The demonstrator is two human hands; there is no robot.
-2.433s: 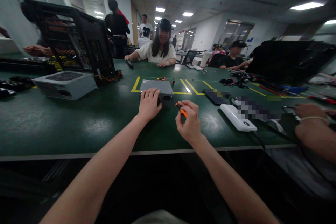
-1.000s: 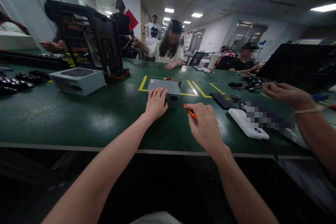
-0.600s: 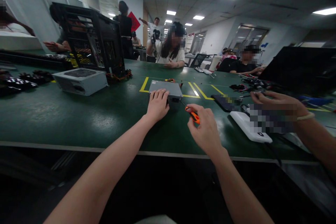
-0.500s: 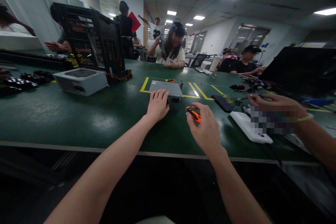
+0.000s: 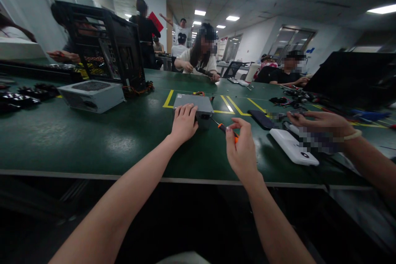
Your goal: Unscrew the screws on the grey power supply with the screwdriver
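Observation:
A grey computer power supply (image 5: 201,103) lies on the green table in front of me. My left hand (image 5: 185,123) grips its near left part, fingers bent over the top edge. In my right hand (image 5: 243,144) is a screwdriver (image 5: 222,127) with an orange and black handle, held between thumb and fingers. Its thin shaft slants up and left, with the tip at the unit's right side near the power socket; whether it touches a screw is too small to tell. Part of the handle is hidden behind my thumb.
To the left stand another power supply (image 5: 93,95) and an open black computer case (image 5: 105,49). On the right lie a dark phone (image 5: 261,119) and a white device (image 5: 292,146), beside a co-worker's hand (image 5: 321,123). A black monitor (image 5: 352,76) is farther right. Another person sits opposite.
My right hand has shifted its hold on the screwdriver, with the fingers now more raised and more of the handle covered. My left hand stays on the power supply. The view has shifted slightly.

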